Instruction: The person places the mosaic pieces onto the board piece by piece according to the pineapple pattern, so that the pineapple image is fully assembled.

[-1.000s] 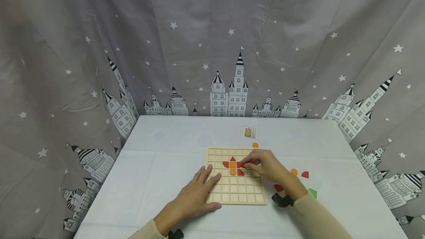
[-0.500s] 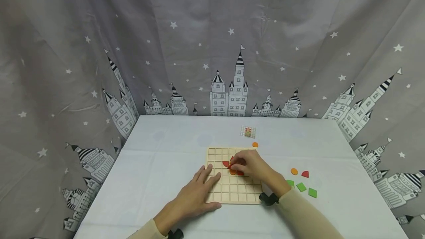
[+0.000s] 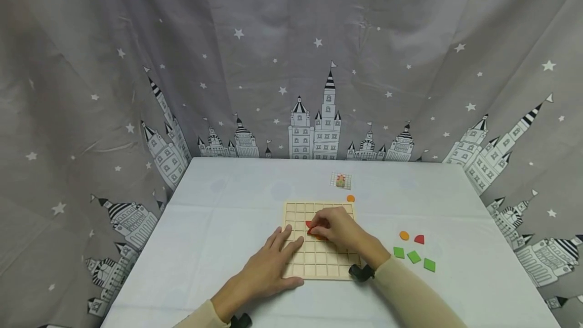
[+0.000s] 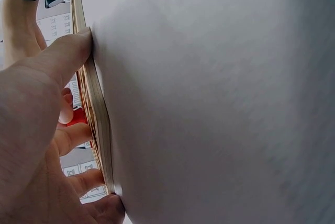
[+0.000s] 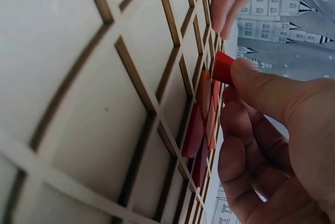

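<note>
My right hand pinches a small red wooden tile between thumb and fingertips, tilted just above the grid board. The fingers partly hide the tile, so its full shape cannot be told. Under that hand, red tiles and an orange tile sit in the board's cells, mostly covered in the head view. My left hand rests at the board's left side with fingers spread over its edge, the thumb touching the near rim.
Right of the board lie an orange disc, a red quarter-round tile and three green squares. Behind it are another orange disc and a small pattern card. A grey curtain hangs beyond the white table.
My right hand has shifted left across the board with the red tile, covering the laid tiles and uncovering the green squares. The left hand stays put.
</note>
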{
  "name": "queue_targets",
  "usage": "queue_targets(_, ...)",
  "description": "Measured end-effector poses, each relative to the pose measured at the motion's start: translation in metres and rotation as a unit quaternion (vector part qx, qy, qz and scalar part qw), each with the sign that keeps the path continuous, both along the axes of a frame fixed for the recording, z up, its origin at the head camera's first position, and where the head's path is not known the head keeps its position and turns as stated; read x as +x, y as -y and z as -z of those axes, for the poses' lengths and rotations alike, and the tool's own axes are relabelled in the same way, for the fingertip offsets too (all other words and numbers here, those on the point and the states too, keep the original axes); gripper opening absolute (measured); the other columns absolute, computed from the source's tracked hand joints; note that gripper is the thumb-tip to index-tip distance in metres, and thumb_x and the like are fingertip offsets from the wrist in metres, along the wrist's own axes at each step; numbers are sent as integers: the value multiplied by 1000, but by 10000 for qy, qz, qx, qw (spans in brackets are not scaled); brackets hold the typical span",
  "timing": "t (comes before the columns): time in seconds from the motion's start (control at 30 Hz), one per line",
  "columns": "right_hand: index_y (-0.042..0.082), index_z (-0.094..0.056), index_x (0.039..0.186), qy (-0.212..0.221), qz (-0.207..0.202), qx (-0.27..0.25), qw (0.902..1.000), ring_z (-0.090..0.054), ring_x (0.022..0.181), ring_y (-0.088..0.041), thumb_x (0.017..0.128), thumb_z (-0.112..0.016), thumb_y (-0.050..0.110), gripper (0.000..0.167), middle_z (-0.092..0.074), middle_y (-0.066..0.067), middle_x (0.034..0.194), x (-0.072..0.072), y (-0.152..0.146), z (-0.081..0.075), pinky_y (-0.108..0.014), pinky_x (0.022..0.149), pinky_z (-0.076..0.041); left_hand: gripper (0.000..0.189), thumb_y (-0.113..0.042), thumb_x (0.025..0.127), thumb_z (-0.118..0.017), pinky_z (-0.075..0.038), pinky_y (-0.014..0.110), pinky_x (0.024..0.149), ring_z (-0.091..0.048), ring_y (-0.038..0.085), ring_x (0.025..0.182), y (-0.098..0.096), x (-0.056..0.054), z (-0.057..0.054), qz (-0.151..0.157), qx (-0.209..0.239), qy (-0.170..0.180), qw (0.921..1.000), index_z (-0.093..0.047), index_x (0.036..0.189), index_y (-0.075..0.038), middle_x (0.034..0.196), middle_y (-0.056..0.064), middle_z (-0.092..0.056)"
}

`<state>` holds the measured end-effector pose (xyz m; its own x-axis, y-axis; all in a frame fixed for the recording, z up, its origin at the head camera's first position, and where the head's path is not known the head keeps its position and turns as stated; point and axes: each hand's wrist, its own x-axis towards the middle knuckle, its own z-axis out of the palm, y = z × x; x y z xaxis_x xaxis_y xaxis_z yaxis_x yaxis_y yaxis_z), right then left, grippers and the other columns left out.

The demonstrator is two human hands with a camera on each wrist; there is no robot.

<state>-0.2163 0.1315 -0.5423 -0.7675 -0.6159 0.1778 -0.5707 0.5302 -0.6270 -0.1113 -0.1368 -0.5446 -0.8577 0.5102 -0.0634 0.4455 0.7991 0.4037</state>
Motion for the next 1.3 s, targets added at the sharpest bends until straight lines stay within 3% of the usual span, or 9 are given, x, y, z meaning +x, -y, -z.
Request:
queue_targets(0.4,9,-88,109,-166,129,18,9998,-60,79,3,104,-89,12,5,-84,0,101,1,6,2,-19,72,-54,100,-69,101,-83,-66,70,107,-32,55,176,0,1,0,22,-12,6,10000,-47,180,-19,191,24,-31)
queue_targets(0.97,19,-90,100,-203,156,220,9994,-65,87,-3,101,-93,14,6,-82,3,99,3,11,6,-23,79,-54,99,-69,100,-84,-64,69,111,-32,55,176,0,0,0,9,-11,1,10000,-49,179,-19,191,24,-31)
queue_targets(1.3,13,-93,99,-273,151,260,9992,-66,83,-4,103,-91,17,6,-81,0,98,7,11,5,-20,73,-53,100,-71,100,-83,-63,70,112,-32,55,177,0,0,2,-5,-14,26,10000,-48,179,-19,192,23,-30)
